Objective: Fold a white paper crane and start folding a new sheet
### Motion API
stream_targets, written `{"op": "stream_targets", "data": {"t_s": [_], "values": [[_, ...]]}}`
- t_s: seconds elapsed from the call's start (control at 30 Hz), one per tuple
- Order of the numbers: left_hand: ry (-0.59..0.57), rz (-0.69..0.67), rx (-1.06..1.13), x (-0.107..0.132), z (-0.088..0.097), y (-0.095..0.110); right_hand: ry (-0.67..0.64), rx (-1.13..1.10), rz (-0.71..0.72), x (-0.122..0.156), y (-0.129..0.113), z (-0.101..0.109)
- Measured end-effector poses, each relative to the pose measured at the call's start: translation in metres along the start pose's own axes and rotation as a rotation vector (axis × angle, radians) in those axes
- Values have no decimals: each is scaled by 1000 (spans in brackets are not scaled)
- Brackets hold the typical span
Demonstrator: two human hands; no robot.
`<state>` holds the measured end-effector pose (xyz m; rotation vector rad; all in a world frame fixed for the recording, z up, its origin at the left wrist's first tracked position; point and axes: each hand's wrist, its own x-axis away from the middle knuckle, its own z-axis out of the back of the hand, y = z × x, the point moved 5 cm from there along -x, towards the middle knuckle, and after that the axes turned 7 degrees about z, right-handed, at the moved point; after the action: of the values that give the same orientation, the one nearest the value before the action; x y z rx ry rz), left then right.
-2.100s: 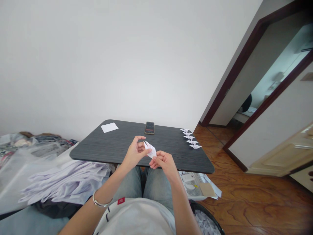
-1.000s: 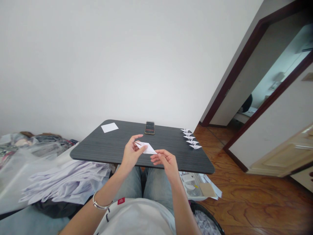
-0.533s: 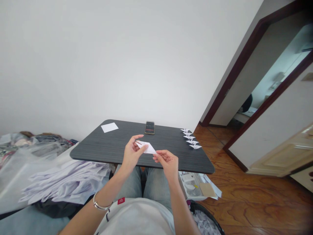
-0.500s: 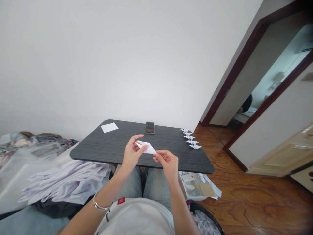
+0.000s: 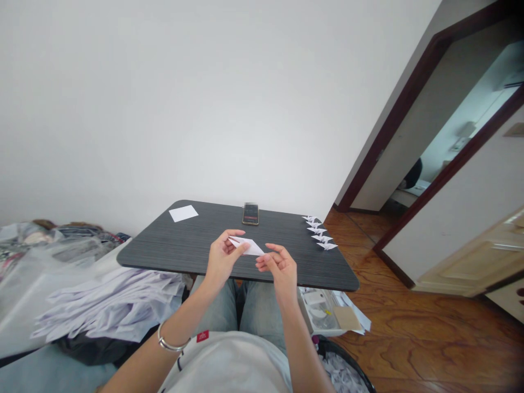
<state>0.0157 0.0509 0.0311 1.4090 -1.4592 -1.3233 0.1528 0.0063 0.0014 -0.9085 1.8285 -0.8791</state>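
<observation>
A small folded white paper (image 5: 248,246), pointed at both ends, is held between both hands just above the near edge of a dark wood-grain table (image 5: 184,245). My left hand (image 5: 221,256) pinches its left end between thumb and fingers. My right hand (image 5: 278,265) pinches its right tip, fingers curled. A silver bracelet sits on my left wrist.
On the table lie a white paper square (image 5: 183,213) at the far left, a phone (image 5: 250,213) at the far middle, and a row of several folded paper cranes (image 5: 320,233) along the right edge. Paper heaps (image 5: 110,300) lie left; a tray (image 5: 327,311) sits below the table.
The folded paper was turned from upright to lying flat between my hands. My right hand has shifted slightly up along the paper's right tip.
</observation>
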Motion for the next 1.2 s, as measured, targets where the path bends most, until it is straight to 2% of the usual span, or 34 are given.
{"op": "stream_targets", "data": {"t_s": [0.1, 0.27, 0.4, 0.57, 0.67, 0.77, 1.0, 1.2], "values": [[-23, -34, -82, 0, 0, 1, -39, -30, -50, 0, 2, -1], [-103, -141, -230, 0, -2, 3, -9, -50, -75, 2, 1, 0], [-60, -163, -250, -2, 1, 4, 46, -31, -12, 2, -3, 3], [-22, -113, -176, -1, 6, 3, 103, 39, 112, 2, -9, 9], [-103, -81, -159, 2, 3, 1, 92, 72, 151, 3, -10, 8], [-196, -125, -225, 3, -2, 3, 48, 102, 166, 3, -12, 5], [-258, -169, -258, -1, -1, 3, -35, 69, 159, 4, -14, 1], [-180, -291, -339, 3, -1, 9, 18, 12, 71, 6, -8, -1]]}}
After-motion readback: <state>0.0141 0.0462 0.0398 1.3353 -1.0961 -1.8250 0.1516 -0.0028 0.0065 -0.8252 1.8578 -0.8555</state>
